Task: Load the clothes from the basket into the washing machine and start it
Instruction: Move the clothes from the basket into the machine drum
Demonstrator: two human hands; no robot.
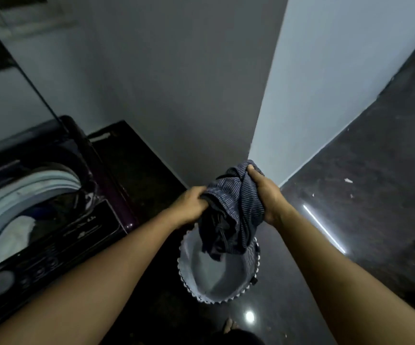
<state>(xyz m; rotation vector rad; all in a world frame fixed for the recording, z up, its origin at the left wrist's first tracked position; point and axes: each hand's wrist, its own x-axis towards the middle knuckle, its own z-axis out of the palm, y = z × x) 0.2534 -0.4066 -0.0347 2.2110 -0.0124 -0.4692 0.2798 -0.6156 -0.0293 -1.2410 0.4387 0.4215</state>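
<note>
A dark blue striped garment (236,210) hangs bunched above the round white basket (189,277) on the floor. My left hand (191,204) grips its left side and my right hand (266,192) grips its top right. The basket's inside looks bare below the cloth. At the left stands the top-loading washing machine (82,227) with its lid raised; white and blue clothes (17,235) lie in its drum. Its dark control panel with a round knob (1,282) faces me at the lower left.
A grey wall corner (256,135) juts out just behind the garment. Dark glossy floor (363,195) spreads to the right, with small white scraps on it. My foot (230,326) shows near the bottom edge. The raised lid (14,78) leans at the upper left.
</note>
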